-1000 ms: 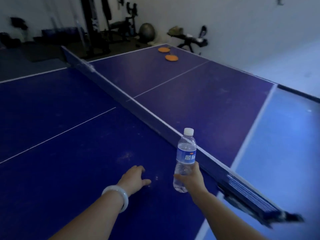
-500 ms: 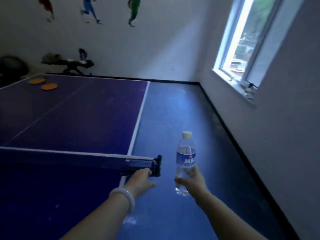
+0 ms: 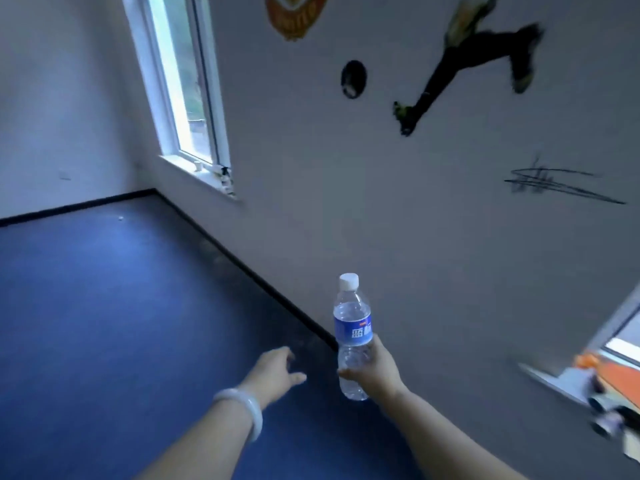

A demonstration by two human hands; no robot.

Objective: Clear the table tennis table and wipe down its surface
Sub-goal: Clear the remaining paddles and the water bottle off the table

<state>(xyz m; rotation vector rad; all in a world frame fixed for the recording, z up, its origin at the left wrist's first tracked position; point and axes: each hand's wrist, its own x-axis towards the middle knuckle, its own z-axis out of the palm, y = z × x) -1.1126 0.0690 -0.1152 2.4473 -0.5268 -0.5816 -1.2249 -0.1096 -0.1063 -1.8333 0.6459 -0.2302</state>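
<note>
Head view, looking forward and down across a room corner. Right hand grips a clear plastic water bottle around its lower half, fingers and thumb curled round it; the bottle is upright, held in the air at near centre, with a white cap and a blue label. Left hand is extended just left of the bottle, apart from it, fingers loosely spread and holding nothing; a pale bangle circles the left wrist. Blue floor fills the left and near field, bounded by a dark skirting board along the grey wall. A tall window stands far left in that wall, small objects on its sill, too blurred to identify. Wall decals: a footballer's legs, a ball, a signature, an orange crest at top edge. Second window sill at near right, with blurred orange items
</note>
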